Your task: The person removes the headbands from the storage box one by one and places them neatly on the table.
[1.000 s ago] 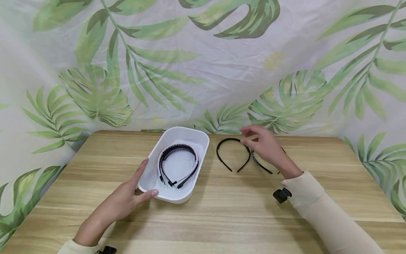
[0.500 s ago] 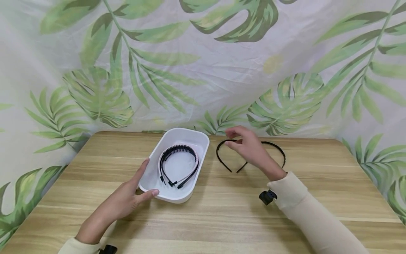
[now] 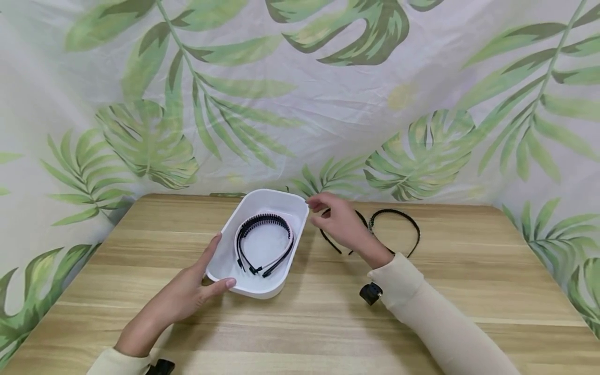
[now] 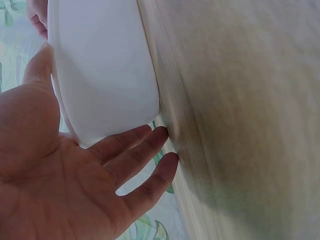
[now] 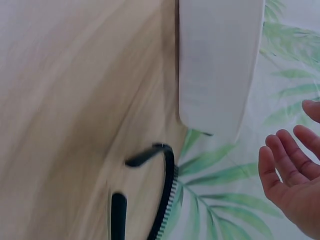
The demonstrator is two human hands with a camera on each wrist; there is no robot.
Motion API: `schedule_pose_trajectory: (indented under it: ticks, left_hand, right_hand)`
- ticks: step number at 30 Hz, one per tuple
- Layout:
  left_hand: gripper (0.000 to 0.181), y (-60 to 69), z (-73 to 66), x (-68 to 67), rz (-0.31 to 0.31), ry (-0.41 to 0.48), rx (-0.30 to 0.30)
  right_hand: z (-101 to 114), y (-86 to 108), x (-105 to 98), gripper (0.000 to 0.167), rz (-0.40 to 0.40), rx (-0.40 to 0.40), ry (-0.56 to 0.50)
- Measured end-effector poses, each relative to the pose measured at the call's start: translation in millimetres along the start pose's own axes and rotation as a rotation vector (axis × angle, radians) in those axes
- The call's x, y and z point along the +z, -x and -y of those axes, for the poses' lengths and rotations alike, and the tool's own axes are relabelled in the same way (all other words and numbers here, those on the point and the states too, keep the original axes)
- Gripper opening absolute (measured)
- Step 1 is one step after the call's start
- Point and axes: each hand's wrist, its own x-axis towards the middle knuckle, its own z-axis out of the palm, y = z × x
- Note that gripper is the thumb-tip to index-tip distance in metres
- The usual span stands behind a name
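Note:
A white plastic box [image 3: 302,208] holds several headbands [image 3: 288,245], black ones and a pale pink one, some with combed teeth. My left hand [image 3: 187,294] holds the box's near left corner, the thumb over the rim and the fingers along the outer wall, as the left wrist view also shows. My right hand [image 3: 339,221] hovers by the box's far right rim, fingers loosely bent and nothing in them. Partly hidden under it, a black toothed headband [image 5: 169,185] lies on the table. A second black headband [image 3: 419,229] lies to its right.
The wood-grain table [image 3: 300,333] bears everything and ends at a back edge just behind the box. A leaf-printed cloth [image 3: 244,104] hangs behind that edge. Both sleeves carry a small black wrist device [image 3: 371,294].
My right hand has moved left, from over the right-hand headband across the other one to the box's rim. The right-hand headband shows whole now. The left hand keeps its hold.

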Motion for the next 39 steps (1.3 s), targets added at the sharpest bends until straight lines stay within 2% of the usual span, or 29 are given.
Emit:
schedule_pose_trajectory:
  ticks: [7,13,25,39]
  left_hand:
    - [0.103,0.5,0.3,0.7,-0.002,-0.002,0.007]
    - [0.103,-0.8,-0.5,0.4,-0.005,0.001,0.010]
    - [0.103,0.1,-0.2,1.1,-0.001,0.009,0.005]
    - [0.103,0.1,-1.4,0.4,-0.002,0.009,0.000]
  right_hand:
    - [2,-9.8,20,0.035,0.007,-0.002,-0.058]
    - [3,-17.9,34,0.032,-0.004,-0.044,-0.056]
    - [0,-29.8,55,0.035,-0.006,-0.055,-0.087]
    - [-1,-43.9,65,0.032,-0.002,-0.069,0.033]
